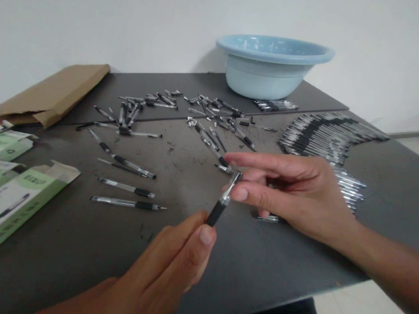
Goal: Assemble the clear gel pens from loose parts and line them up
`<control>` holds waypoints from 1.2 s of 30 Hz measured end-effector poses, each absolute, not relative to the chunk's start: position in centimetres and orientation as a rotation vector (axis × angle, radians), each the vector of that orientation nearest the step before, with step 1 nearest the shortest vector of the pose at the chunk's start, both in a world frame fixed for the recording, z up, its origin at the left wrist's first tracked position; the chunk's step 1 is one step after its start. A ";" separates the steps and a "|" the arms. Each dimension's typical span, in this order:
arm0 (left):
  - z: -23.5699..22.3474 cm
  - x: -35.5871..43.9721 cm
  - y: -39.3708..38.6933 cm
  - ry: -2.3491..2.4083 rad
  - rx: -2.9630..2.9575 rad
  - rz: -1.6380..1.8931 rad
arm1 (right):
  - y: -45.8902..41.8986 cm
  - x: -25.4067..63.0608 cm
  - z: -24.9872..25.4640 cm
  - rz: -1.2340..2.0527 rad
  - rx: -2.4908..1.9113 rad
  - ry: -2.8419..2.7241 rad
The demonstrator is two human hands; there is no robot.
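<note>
In my left hand [174, 266] is a gel pen [218, 210] with a black rubber grip, tilted up and to the right. Fingers and thumb close around its lower part, hiding that end. At the pen's upper end, my right hand [283, 190] pinches with the thumb and a bent finger, the index finger stretched out above. A small dark piece, perhaps a cap, shows at that end. Behind the fingers lie loose pens and parts [211, 137]. To the left, several pens [128, 203] lie roughly side by side on the dark table [86, 258].
A light blue basin [262, 78] stands at the back. Rows of pens [317, 134] lie at right, partly behind my right hand. A brown paper envelope [54, 89] and green-white pen boxes [18, 204] occupy the left. More scattered pens [128, 113] lie mid-table. The table's front edge runs below my hands.
</note>
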State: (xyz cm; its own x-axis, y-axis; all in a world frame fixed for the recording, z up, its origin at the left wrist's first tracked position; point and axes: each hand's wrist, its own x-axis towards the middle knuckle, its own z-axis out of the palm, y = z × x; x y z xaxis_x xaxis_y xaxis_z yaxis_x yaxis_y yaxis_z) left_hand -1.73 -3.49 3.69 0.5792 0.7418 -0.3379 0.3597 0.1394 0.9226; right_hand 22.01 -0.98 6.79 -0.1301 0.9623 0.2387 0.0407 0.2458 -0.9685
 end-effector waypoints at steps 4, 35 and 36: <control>4.1 -1.5 -3.6 1.036 1.548 0.320 | -1.2 22.3 6.3 1.016 -1.003 -1.527; 2.7 -1.7 -3.0 0.818 1.511 0.490 | -1.4 21.2 4.1 1.109 -0.779 -1.700; 2.7 -1.5 -2.8 0.775 1.498 0.488 | -1.4 21.1 4.0 1.074 -0.769 -1.740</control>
State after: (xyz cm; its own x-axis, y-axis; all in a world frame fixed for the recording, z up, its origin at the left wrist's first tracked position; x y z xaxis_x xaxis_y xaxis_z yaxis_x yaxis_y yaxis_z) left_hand -1.48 -2.85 2.72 0.6777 0.7192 -0.1532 0.1726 0.0469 0.9839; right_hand 21.10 -1.40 4.00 -0.3812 0.8436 0.3783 0.0398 0.4237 -0.9049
